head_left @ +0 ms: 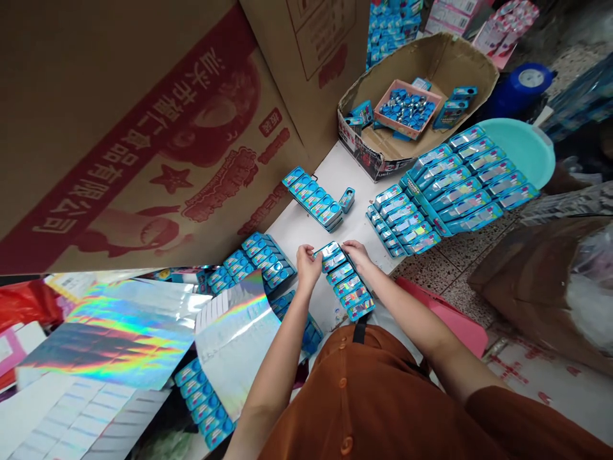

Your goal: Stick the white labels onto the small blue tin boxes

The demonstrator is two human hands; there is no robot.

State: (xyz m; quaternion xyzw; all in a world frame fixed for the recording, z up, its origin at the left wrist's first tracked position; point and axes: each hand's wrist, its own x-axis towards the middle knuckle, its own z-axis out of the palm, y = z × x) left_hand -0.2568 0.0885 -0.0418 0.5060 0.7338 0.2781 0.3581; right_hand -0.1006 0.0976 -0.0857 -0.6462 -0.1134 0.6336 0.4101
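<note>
**My left hand (308,267) and right hand (355,254) come close together and pinch one blue pack (328,250).**
It sits at the top of a short row (347,284) on the white worktop (306,230). Long neat rows (445,185) lie farther along the worktop. More loose packs (453,108) wait in a cardboard box (460,70) at its far end. There is open white room in the middle, but shiny rainbow sheets (110,332) lap over the left edge.

Big red-printed cardboard cartons (143,128) fill the upper left; speckled terrazzo floor (431,275) shows right of a white table (287,220).
</note>
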